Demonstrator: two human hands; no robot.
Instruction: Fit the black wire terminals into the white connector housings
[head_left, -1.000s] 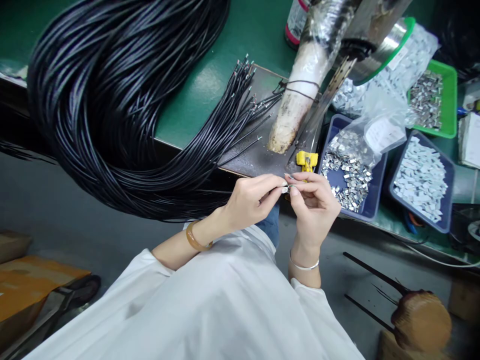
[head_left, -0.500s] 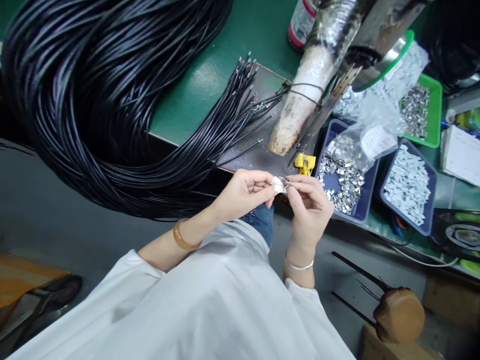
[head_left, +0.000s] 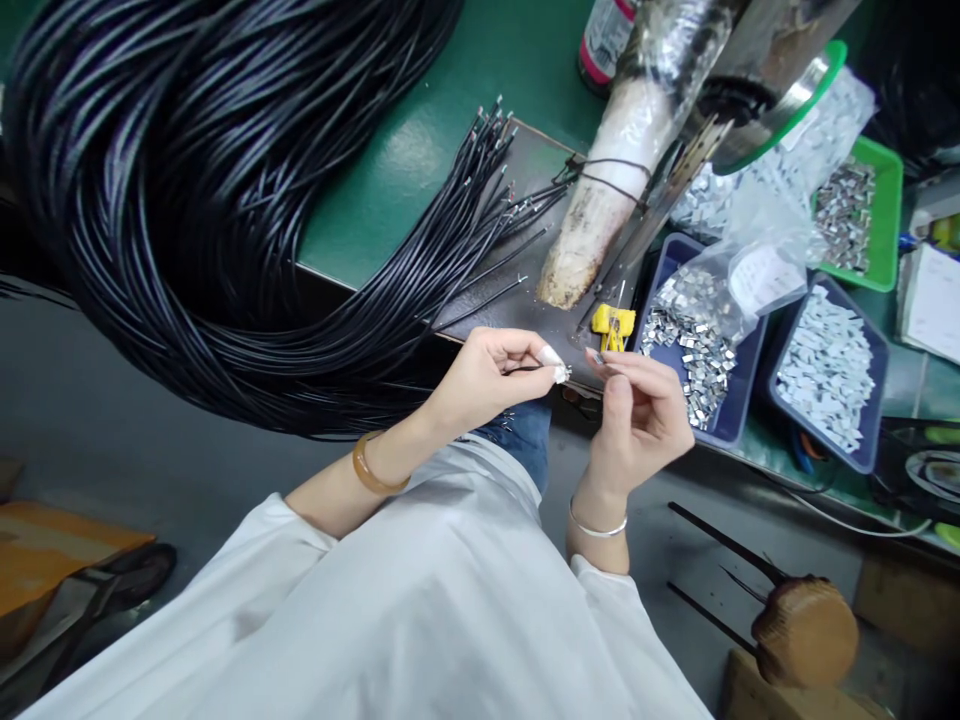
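My left hand is closed in a pinch on the end of a black cable, whose short stripped wires poke out past the fingertips. White wrapping covers the tips of its thumb and index finger. A small gap away, my right hand has its fingers bent and the thumb close to the index finger. A tiny greyish speck shows at its fingertips, too small to name. Just beyond the right fingers, a yellow-handled tool lies by the bench edge.
A big bundle of black cables fills the left of the green bench. A wrapped post slants over the dark mat. Blue trays hold metal shells and pale plastic pieces. A green tray stands behind, a stool below.
My hands were together at the cable end; now the right has drawn away to the right. The left still pinches the cable, its wire ends now exposed.
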